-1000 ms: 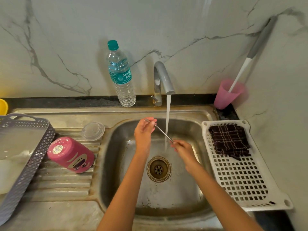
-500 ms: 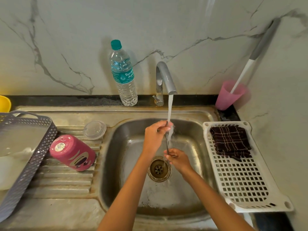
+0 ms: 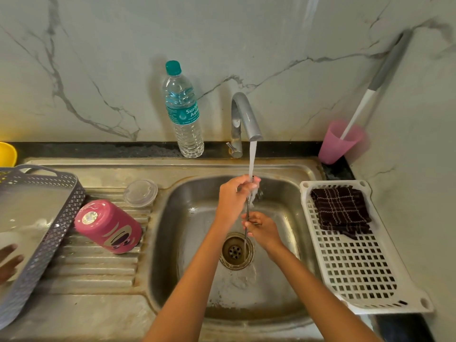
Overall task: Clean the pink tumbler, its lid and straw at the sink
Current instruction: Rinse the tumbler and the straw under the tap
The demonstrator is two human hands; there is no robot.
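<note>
A thin metal straw stands almost upright over the sink basin, its top end right under the running water from the faucet. My left hand grips the straw's upper end. Lower down, my right hand pinches it just above the drain. The pink tumbler lies on its side on the drainboard to the left. Its clear lid rests flat just behind it.
A grey perforated basket sits at the far left. A white slotted tray with a dark checked cloth lies right of the basin. A water bottle and a pink cup holding a long-handled brush stand at the back wall.
The straw swung from slanted to almost upright under the water stream. My left hand rose toward the faucet and my right hand dropped toward the drain.
</note>
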